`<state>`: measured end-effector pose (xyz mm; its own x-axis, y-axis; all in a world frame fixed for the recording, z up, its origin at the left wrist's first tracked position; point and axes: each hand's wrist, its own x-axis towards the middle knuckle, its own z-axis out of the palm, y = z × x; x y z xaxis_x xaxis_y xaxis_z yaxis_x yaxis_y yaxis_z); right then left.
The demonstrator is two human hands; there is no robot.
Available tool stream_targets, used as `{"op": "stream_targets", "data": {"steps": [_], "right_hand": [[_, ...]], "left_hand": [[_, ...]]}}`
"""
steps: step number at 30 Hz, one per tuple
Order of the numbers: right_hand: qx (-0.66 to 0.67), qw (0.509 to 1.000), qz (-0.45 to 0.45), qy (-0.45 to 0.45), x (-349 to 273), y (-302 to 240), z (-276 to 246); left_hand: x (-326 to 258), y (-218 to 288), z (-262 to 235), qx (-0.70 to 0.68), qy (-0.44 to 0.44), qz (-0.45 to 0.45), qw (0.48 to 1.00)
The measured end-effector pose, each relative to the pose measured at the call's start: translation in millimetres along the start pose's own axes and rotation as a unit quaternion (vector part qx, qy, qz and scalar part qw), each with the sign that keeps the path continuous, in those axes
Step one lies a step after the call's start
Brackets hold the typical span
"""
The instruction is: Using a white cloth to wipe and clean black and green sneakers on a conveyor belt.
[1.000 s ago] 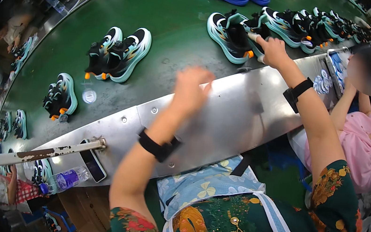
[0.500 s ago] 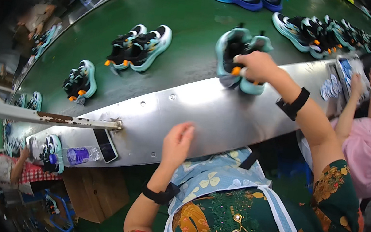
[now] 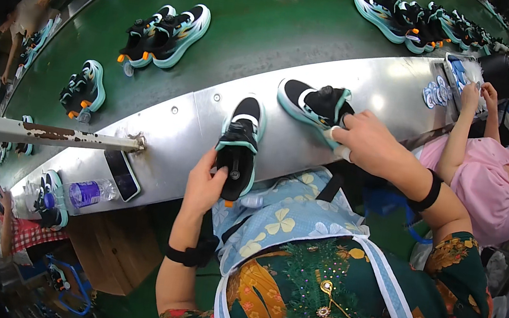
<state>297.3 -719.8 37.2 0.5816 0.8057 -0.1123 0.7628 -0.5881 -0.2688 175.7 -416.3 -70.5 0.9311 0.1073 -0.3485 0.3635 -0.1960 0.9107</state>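
On the metal ledge in front of me sits a black, white and mint-green sneaker [image 3: 244,133], its toe pointing away. My left hand [image 3: 203,184] is closed on its heel, thumb at the collar. A second matching sneaker [image 3: 312,103] lies to the right, angled with its toe to the left. My right hand [image 3: 371,140] grips that one at the heel; the fingertips partly cover the collar. White wraps show on some of the right hand's fingers.
A green conveyor belt [image 3: 252,35] carries more sneaker pairs [image 3: 171,36] beyond the metal ledge [image 3: 191,121]. Left on the ledge are a rusty white bar [image 3: 49,135], a phone [image 3: 123,174] and a plastic bottle [image 3: 88,193]. A co-worker in pink [image 3: 493,176] sits at right.
The sneaker pair has come off the belt's edge toward me and is now apart on the ledge. My left hand has taken hold of one; my right hand is nearer with the other.
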Motion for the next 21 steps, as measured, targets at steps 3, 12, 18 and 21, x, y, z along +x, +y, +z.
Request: {"op": "stream_targets", "data": {"steps": [3,12,18,21], "right_hand": [[0.047,0.998,-0.02,0.041,15,-24,-6],[0.085,0.977,-0.191,-0.033,91,-65,49],[0.124,0.981,-0.126,-0.081,90,-51,41],[0.2,0.973,-0.095,-0.059,83,-51,44]], "left_hand": [[-8,-4,1,-0.075,-0.033,-0.039,0.996],[4,-10,25,-0.178,0.051,-0.044,0.982],[-18,12,20,-0.016,0.202,0.035,0.979],[-34,47,-3,-0.101,-0.042,-0.105,0.988]]}}
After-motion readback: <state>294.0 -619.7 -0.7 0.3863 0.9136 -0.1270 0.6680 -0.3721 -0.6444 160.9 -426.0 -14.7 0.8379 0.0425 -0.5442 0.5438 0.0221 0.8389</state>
